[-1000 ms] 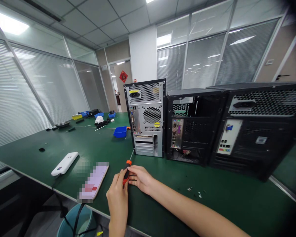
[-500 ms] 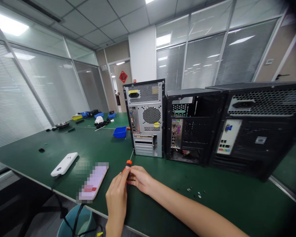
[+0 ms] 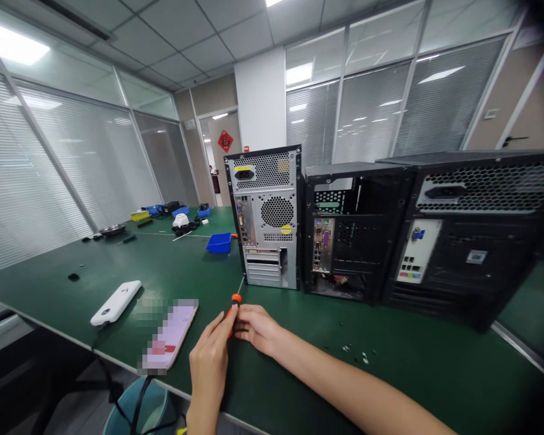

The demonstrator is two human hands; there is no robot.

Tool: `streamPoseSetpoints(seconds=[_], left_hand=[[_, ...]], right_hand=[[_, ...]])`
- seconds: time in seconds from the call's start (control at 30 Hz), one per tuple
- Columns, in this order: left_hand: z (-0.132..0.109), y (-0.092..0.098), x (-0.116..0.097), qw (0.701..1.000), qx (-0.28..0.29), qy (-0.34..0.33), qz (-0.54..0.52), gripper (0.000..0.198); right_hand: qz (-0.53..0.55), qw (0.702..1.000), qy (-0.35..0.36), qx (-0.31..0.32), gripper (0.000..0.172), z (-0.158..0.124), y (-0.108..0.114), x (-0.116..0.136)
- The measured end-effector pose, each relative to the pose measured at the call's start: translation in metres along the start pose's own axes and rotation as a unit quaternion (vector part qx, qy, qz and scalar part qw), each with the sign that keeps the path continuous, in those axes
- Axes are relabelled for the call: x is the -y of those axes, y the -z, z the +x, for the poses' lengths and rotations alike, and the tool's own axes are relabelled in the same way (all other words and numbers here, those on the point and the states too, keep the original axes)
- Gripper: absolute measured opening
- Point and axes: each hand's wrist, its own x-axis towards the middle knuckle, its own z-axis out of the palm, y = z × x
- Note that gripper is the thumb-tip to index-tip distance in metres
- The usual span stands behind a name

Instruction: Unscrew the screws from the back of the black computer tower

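A screwdriver (image 3: 236,298) with an orange and black handle points away from me, its thin shaft reaching the lower left corner of the silver computer case (image 3: 275,241). Whether the tip sits in a screw is too small to tell. My left hand (image 3: 210,356) has its fingers closed on the handle from the left. From the right, my right hand (image 3: 257,329) also grips the handle with curled fingers, partly hidden behind it. The case stands upright, its rear side with fan grille and slot covers facing me.
Right of the silver case stand two black computer cases (image 3: 344,241) (image 3: 462,241). Small loose bits (image 3: 365,357) lie in front of them. A phone (image 3: 174,332), a white power bank (image 3: 116,303) and a blue tray (image 3: 219,243) are on the green table (image 3: 154,266). A bucket (image 3: 138,408) stands below its edge.
My left hand has shifted slightly left and its fingers have loosened a little on the handle. My right hand and the screwdriver are almost unmoved. The view has shifted slightly.
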Motion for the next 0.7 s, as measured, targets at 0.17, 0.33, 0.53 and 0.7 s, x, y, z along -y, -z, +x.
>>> streamPoseSetpoints(seconds=[0.17,0.33,0.53,0.7], left_hand=[[-0.003,-0.003,0.006,0.998,0.027,0.022,-0.053,0.057],[-0.007,-0.009,0.009,0.983,0.053,0.114,-0.135,0.049],[-0.004,-0.001,0.006,0.938,0.128,0.262,-0.190,0.054],[-0.003,0.006,-0.001,0.878,0.178,0.379,-0.234,0.062]], right_hand=[[0.000,1.000,0.008,0.012,0.031,0.001,0.003,0.000],[-0.002,1.000,0.017,0.017,0.038,0.003,0.005,-0.003],[-0.004,0.999,0.034,0.030,0.038,0.004,0.007,-0.004],[-0.002,0.998,0.037,0.042,0.036,0.003,0.007,-0.004]])
